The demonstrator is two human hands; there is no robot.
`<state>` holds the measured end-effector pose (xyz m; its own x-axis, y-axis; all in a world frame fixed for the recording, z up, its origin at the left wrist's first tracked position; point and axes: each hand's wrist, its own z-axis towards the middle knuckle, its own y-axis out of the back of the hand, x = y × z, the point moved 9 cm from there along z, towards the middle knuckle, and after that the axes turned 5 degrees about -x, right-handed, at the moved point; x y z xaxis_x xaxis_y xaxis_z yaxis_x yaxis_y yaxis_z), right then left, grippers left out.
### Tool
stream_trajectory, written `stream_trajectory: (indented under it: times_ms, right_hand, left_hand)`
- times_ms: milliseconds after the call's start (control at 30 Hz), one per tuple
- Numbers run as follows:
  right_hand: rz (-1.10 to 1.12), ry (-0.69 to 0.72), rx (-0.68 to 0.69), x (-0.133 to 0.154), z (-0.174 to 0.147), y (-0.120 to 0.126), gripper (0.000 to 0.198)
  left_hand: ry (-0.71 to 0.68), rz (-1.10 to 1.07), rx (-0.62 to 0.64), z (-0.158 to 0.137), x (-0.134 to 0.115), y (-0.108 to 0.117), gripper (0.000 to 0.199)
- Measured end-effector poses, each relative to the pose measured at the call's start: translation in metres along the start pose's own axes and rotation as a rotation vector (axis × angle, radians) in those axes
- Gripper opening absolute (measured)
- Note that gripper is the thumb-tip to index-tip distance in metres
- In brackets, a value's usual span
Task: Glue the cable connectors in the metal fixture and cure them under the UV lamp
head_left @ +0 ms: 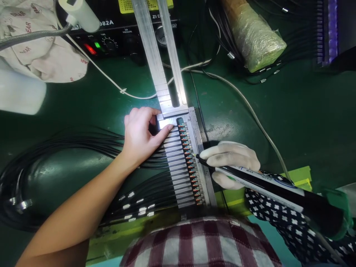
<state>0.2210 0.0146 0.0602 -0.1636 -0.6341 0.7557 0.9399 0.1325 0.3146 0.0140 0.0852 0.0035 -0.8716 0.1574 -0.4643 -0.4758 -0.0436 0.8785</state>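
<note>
My bare left hand (141, 135) grips the upper left corner of a slotted metal fixture (174, 148), its thumb on top beside the first cables. Black cables (97, 144) run in from the left and lie side by side in the slots. Their stripped ends, with small orange and green wires, meet a row of small connectors (191, 167). My right hand (233, 161), in a white glove, is closed around a black dispensing syringe (258, 185) with a white label. Its thin tip is at the connectors near the middle of the row; whether it touches is unclear.
A black dispenser unit (119, 37) with lit switches stands at the back. Two metal rails (155, 55) extend behind the fixture. A film-wrapped block (254, 37), a grey hose (250, 107) and a cloth (61, 59) lie on the green table (111, 96). A lamp (79, 15) hangs upper left.
</note>
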Motion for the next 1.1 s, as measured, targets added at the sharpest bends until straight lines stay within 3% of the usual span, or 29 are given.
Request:
stream_trajectory:
  times_ms: [1100]
  right_hand:
    - [0.060, -0.010, -0.021, -0.0020, 0.0061, 0.0006, 0.014]
  left_hand:
    - [0.011, 0.000, 0.006, -0.0008, 0.0021, -0.0009, 0.035]
